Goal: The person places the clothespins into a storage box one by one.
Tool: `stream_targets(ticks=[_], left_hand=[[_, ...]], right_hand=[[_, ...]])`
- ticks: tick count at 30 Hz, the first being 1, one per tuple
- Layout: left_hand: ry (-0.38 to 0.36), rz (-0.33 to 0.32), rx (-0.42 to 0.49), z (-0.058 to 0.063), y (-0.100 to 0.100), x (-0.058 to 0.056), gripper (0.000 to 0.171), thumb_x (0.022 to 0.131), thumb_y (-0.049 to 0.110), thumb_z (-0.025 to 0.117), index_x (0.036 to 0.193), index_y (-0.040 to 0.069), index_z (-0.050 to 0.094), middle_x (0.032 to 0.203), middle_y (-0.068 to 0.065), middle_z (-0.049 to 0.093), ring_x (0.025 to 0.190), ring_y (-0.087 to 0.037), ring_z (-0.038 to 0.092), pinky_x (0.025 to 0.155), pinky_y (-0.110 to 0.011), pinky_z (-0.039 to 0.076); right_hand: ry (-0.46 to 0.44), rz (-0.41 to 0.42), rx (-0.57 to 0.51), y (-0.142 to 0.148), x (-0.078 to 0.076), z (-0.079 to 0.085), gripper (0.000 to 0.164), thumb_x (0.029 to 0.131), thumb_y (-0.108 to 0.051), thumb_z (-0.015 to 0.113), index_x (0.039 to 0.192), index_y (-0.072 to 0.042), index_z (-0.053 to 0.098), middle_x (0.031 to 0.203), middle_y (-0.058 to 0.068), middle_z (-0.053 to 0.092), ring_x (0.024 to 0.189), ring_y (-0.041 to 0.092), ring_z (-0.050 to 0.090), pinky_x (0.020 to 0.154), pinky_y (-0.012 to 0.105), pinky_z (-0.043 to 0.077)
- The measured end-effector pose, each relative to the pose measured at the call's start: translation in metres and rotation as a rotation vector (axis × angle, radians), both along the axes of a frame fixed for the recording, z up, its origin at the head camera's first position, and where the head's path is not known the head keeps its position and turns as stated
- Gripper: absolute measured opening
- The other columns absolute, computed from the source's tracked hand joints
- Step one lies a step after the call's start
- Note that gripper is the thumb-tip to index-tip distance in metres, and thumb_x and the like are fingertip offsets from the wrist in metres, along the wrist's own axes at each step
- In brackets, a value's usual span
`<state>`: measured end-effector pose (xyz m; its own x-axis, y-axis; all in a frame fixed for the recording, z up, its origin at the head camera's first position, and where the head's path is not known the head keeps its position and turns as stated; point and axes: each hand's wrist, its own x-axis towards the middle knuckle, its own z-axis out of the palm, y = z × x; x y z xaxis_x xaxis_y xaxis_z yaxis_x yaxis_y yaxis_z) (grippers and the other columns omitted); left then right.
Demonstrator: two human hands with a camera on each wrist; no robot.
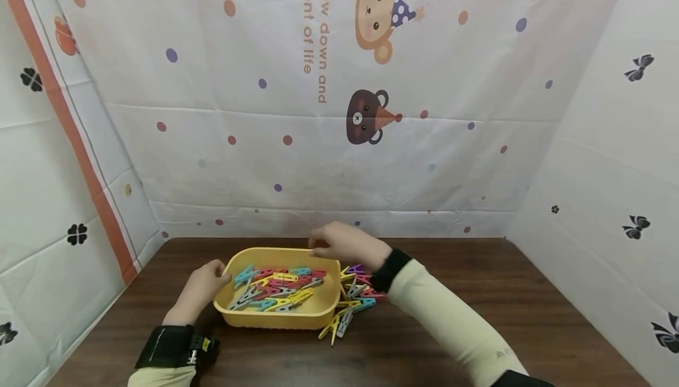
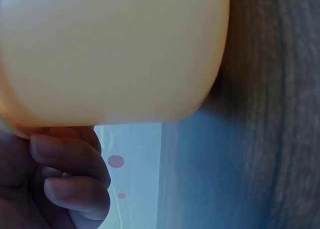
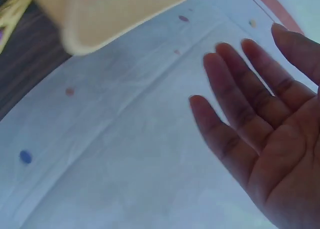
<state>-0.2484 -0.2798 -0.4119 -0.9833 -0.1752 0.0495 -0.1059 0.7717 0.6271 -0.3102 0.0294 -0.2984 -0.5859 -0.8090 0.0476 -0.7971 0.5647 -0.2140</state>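
We see a yellow basket (image 1: 281, 320) on the near part of a dark wood-grained bench (image 1: 504, 293), somewhat left of the middle. Within it we find a loose layer of clothespins (image 1: 284, 277) in blue, red, yellow and grey, lying at many angles and overlapping. Just beyond the basket's right wall we note a second heap of pins (image 1: 345, 322) on the bench, in yellow, purple, red, grey and blue; part of this heap lies behind the right forearm from our viewpoint.

At the basket's left side, the left hand (image 1: 200, 288) grips the rim; in the left wrist view we observe its curled fingers (image 2: 75, 194) against the basket's outer wall. The right hand (image 1: 347, 243) hangs above the far right corner of the basket. In the right wrist view we see its fingers extended and slightly spread, the palm bare and holding nothing, apart from the basket's rim.

Each wrist bears a black band, the right band (image 1: 391, 270) and the left band (image 1: 165, 347), worn with pale yellow sleeves (image 1: 451, 320). Behind the bench we see a white cloth (image 1: 297, 163) with coloured dots, sideways lettering (image 1: 322, 39), a monkey print (image 1: 375, 10) and a brown bear print (image 1: 363, 117).
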Motion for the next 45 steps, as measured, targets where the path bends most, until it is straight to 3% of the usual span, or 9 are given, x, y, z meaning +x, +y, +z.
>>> stream_targets(ticks=[5, 12, 18, 23, 31, 36, 40, 45], left_hand=[[0.002, 0.000, 0.001, 0.000, 0.000, 0.000, 0.016, 0.096, 0.013, 0.058, 0.088, 0.001, 0.050, 0.074, -0.006, 0.047, 0.068, -0.020, 0.049, 0.061, -0.030, 0.037], [0.004, -0.007, 0.013, 0.000, 0.002, 0.001, 0.016, 0.096, 0.012, 0.057, 0.088, 0.000, 0.050, 0.074, -0.006, 0.048, 0.067, -0.019, 0.049, 0.060, -0.029, 0.038], [0.016, -0.012, 0.019, 0.000, 0.001, 0.004, 0.016, 0.099, 0.012, 0.055, 0.090, 0.000, 0.049, 0.072, -0.006, 0.046, 0.063, -0.018, 0.046, 0.059, -0.031, 0.037], [0.012, -0.014, 0.025, -0.002, 0.001, 0.004, 0.017, 0.099, 0.013, 0.056, 0.090, 0.000, 0.049, 0.071, -0.005, 0.045, 0.063, -0.018, 0.046, 0.059, -0.031, 0.037], [0.002, -0.002, 0.019, 0.000, 0.001, 0.002, 0.016, 0.099, 0.013, 0.055, 0.093, -0.001, 0.049, 0.073, -0.007, 0.047, 0.065, -0.019, 0.047, 0.060, -0.031, 0.037], [0.002, -0.001, 0.016, 0.001, 0.001, 0.002, 0.017, 0.099, 0.014, 0.056, 0.091, 0.000, 0.049, 0.073, -0.006, 0.046, 0.065, -0.019, 0.046, 0.060, -0.031, 0.037], [0.001, 0.004, 0.018, 0.000, 0.002, 0.001, 0.017, 0.098, 0.014, 0.056, 0.090, 0.001, 0.049, 0.073, -0.006, 0.046, 0.065, -0.019, 0.047, 0.060, -0.030, 0.037], [-0.008, 0.016, 0.017, 0.000, 0.001, 0.000, 0.018, 0.098, 0.015, 0.056, 0.089, 0.002, 0.049, 0.073, -0.006, 0.046, 0.065, -0.018, 0.047, 0.059, -0.030, 0.037]], right_hand=[[0.101, 0.075, -0.043, 0.042, 0.021, -0.019, 0.013, 0.099, -0.020, 0.066, 0.105, -0.012, 0.075, 0.100, 0.001, 0.075, 0.084, 0.011, 0.067, 0.075, 0.022, 0.053], [0.262, 0.241, 0.010, 0.074, 0.050, -0.066, 0.012, 0.091, -0.015, 0.076, 0.103, -0.014, 0.076, 0.100, -0.004, 0.076, 0.098, 0.009, 0.069, 0.085, 0.020, 0.054], [0.481, 0.289, 0.075, 0.080, 0.058, -0.101, 0.016, 0.087, -0.015, 0.077, 0.101, -0.021, 0.074, 0.100, -0.010, 0.072, 0.098, 0.006, 0.066, 0.085, 0.020, 0.053], [0.605, 0.286, 0.178, 0.080, 0.059, -0.112, 0.012, 0.092, -0.016, 0.072, 0.099, -0.025, 0.075, 0.098, -0.014, 0.072, 0.096, 0.005, 0.065, 0.084, 0.022, 0.053], [0.554, 0.292, 0.170, 0.080, 0.058, -0.116, 0.009, 0.095, -0.017, 0.070, 0.100, -0.023, 0.074, 0.096, -0.013, 0.072, 0.092, 0.002, 0.065, 0.079, 0.017, 0.051], [0.523, 0.271, 0.106, 0.082, 0.055, -0.111, 0.007, 0.091, -0.019, 0.075, 0.096, -0.023, 0.073, 0.092, -0.011, 0.070, 0.088, 0.002, 0.065, 0.073, 0.016, 0.050], [0.534, 0.222, 0.057, 0.083, 0.051, -0.094, 0.010, 0.085, -0.019, 0.080, 0.091, -0.021, 0.072, 0.087, -0.009, 0.069, 0.083, 0.005, 0.064, 0.070, 0.017, 0.050], [0.534, 0.117, 0.022, 0.080, 0.040, -0.056, 0.010, 0.085, -0.019, 0.081, 0.092, -0.018, 0.073, 0.087, -0.005, 0.069, 0.080, 0.008, 0.064, 0.069, 0.019, 0.052]])
